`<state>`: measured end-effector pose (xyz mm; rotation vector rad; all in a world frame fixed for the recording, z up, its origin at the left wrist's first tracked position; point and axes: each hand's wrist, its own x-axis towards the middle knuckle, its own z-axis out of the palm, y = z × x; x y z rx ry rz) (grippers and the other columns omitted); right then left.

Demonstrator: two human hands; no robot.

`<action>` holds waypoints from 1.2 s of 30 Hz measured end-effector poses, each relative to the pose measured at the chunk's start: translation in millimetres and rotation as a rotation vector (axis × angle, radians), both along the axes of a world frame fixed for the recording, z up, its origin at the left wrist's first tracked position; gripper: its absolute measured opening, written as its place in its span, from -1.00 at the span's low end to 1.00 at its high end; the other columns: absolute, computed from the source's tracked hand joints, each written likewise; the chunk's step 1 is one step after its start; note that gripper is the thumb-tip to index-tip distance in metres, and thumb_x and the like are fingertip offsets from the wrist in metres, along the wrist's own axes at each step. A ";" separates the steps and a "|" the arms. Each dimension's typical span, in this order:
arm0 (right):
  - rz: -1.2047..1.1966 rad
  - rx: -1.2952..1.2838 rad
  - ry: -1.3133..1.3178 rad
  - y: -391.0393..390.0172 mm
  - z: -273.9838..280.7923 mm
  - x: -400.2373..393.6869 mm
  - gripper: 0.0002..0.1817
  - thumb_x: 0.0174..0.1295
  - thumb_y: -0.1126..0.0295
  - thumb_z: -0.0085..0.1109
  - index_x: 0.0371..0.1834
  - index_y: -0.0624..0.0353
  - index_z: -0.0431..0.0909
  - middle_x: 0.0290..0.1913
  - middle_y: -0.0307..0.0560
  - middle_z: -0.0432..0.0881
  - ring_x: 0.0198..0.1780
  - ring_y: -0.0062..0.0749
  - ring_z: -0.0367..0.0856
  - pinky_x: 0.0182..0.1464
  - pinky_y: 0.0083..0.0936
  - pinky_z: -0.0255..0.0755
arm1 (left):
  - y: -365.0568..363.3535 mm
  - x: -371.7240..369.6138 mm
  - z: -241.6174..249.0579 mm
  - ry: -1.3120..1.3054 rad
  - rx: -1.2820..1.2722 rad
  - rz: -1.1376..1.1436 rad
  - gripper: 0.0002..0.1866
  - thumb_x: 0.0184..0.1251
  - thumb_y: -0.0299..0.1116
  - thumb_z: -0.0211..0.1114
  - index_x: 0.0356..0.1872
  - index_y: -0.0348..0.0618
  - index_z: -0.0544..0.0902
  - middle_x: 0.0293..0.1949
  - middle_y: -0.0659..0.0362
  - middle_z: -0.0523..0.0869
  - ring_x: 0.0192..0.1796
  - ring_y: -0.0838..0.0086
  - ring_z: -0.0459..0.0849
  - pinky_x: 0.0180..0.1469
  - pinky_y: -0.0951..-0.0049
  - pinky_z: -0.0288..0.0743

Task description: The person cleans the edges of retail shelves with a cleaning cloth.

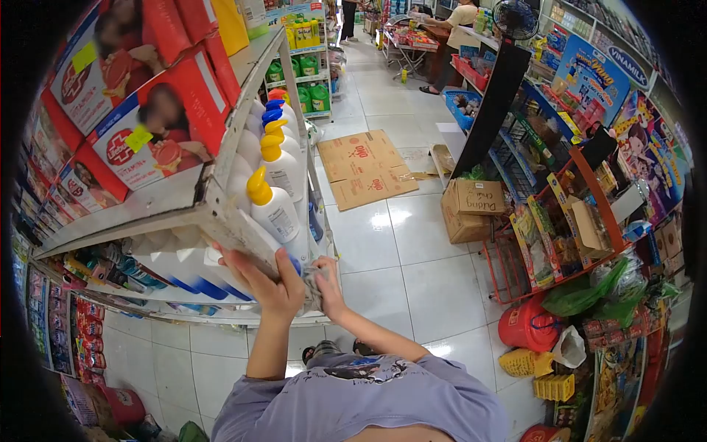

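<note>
My left hand point(269, 283) is at the near end of a white metal shelf point(254, 243), its fingers and thumb wrapped about the shelf's edge. Close to its right, my right hand point(331, 291) is closed on a crumpled grey cloth point(314, 286), held against the shelf's corner side. Just above my hands stands a white bottle point(276, 214) with a yellow pump-like cap. More white bottles with yellow, blue and red caps line up behind it. Below the left hand, white bottles with blue lower parts point(195, 283) fill a lower level, partly hidden.
Red boxes point(155, 129) are stacked on the shelf top at left. A flattened cardboard box point(366, 168) lies on the tiled floor ahead. To the right are cartons point(471, 210), a red rack point(512, 272) and a red bucket point(528, 324). A person point(456, 37) stands farther back.
</note>
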<state>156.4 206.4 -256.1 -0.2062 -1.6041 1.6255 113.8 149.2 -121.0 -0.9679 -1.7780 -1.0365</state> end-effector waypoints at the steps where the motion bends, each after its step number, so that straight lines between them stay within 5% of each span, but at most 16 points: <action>1: -0.050 -0.006 -0.049 3.6 0.7 -7.2 -0.70 0.01 0.38 -0.07 -0.21 0.28 0.19 -0.19 0.00 0.14 -0.06 -0.28 0.10 0.06 -0.55 -0.08 | 0.2 0.3 -0.7 0.000 0.000 0.002 -0.31 0.10 -0.55 -0.02 0.17 -0.38 -0.23 0.21 -0.17 -0.19 0.25 0.05 -0.17 0.19 0.21 -0.21; 8: -0.110 -0.219 -0.005 44.1 -11.8 -63.9 -0.71 0.06 0.33 -0.04 -0.23 0.25 0.18 -0.26 -0.10 0.16 -0.16 -0.43 0.14 -0.06 -0.62 0.02 | -0.2 -2.3 -0.4 0.013 0.062 -0.126 -0.29 0.08 -0.59 -0.04 0.18 -0.36 -0.28 0.21 -0.13 -0.23 0.26 0.13 -0.15 0.20 0.28 -0.17; 17: -0.318 -0.178 0.061 112.1 -17.4 -142.2 -0.77 0.00 0.33 0.05 -0.45 0.26 0.29 -0.39 -0.10 0.28 -0.26 -0.38 0.25 -0.14 -0.60 0.10 | 1.4 1.8 5.3 0.020 0.061 -0.127 -0.26 0.06 -0.59 -0.04 0.17 -0.37 -0.33 0.22 -0.08 -0.27 0.27 0.18 -0.21 0.22 0.28 -0.25; 23: -0.317 -0.396 0.022 185.5 -6.7 -218.7 -0.72 -0.03 0.28 0.10 -0.44 0.30 0.34 -0.41 -0.05 0.36 -0.31 -0.36 0.30 -0.19 -0.54 0.18 | -4.2 1.2 3.4 0.026 0.018 -0.093 -0.24 0.07 -0.57 -0.05 0.16 -0.33 -0.40 0.22 -0.09 -0.30 0.26 0.19 -0.22 0.21 0.28 -0.26; 26: -0.478 -0.438 0.019 225.7 -10.0 -266.3 -0.66 -0.06 0.26 0.12 -0.44 0.38 0.35 -0.41 0.01 0.42 -0.35 -0.38 0.36 -0.26 -0.53 0.25 | -4.8 -1.7 2.8 -0.014 -0.007 -0.262 -0.22 0.06 -0.57 -0.09 0.15 -0.30 -0.47 0.21 -0.11 -0.32 0.26 0.16 -0.19 0.21 0.27 -0.20; 30: -0.470 -0.524 -0.003 246.9 0.8 -287.1 -0.67 -0.06 0.26 0.12 -0.45 0.37 0.36 -0.43 0.00 0.44 -0.38 -0.39 0.38 -0.30 -0.53 0.26 | -5.5 -0.5 3.4 0.004 -0.041 -0.212 -0.21 0.06 -0.57 -0.09 0.15 -0.28 -0.49 0.21 -0.10 -0.36 0.26 0.14 -0.19 0.21 0.25 -0.20; 36: -0.144 -0.602 0.007 211.5 11.2 -238.7 -0.66 0.04 0.16 0.00 -0.40 0.29 0.39 -0.44 -0.10 0.45 -0.41 -0.47 0.38 -0.33 -0.57 0.28 | -7.8 -2.6 -3.8 -0.008 -0.019 -0.258 -0.20 0.05 -0.58 -0.08 0.14 -0.28 -0.49 0.21 -0.10 -0.35 0.26 0.16 -0.21 0.21 0.26 -0.23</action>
